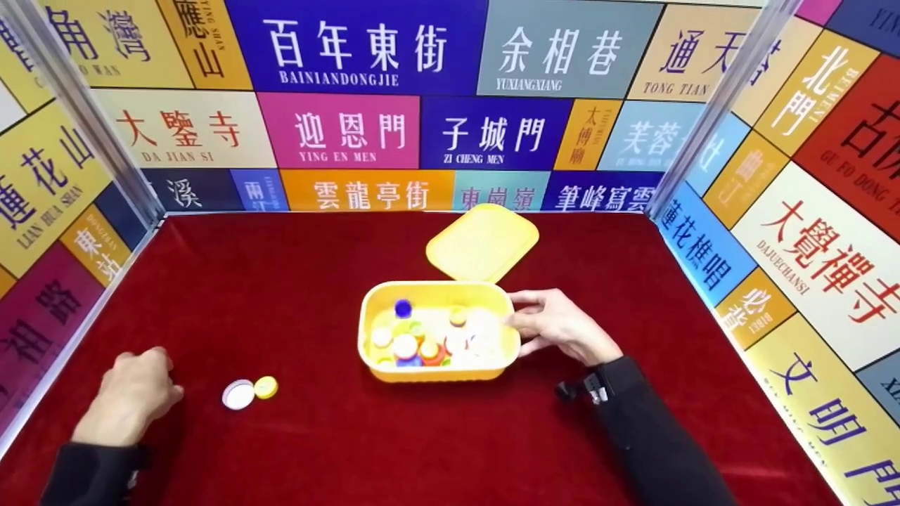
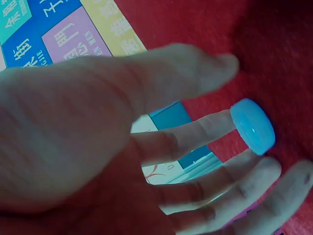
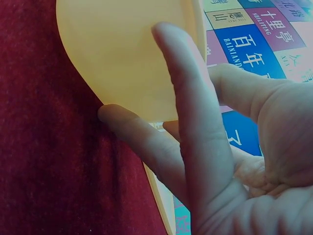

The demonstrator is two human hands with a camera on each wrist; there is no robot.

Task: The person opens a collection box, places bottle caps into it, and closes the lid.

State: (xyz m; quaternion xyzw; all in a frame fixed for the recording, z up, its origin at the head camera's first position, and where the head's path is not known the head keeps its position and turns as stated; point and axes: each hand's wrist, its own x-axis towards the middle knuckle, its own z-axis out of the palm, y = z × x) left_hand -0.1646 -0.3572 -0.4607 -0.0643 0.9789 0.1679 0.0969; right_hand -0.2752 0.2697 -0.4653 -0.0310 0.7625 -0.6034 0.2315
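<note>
A yellow plastic box (image 1: 439, 376) holds several bottle caps (image 1: 406, 346) of mixed colours. At its right end my right hand (image 1: 562, 327) grips the box, with one fingertip over the rim and other fingers against the outer wall. In the right wrist view, spread fingers touch that wall (image 3: 127, 58). My left hand (image 1: 130, 393) is low over the cloth at the left. A blue bottle cap (image 2: 253, 126) is by its index and middle fingertips in the left wrist view, with the thumb apart from it. The head view hides this cap behind the hand.
A white cap with a purple rim (image 1: 238, 395) and a yellow cap (image 1: 266, 387) lie together right of my left hand. Behind the box lies a yellow lid (image 1: 483, 242). Printed panels (image 1: 337, 130) enclose the red cloth (image 1: 316, 450) at the back and sides.
</note>
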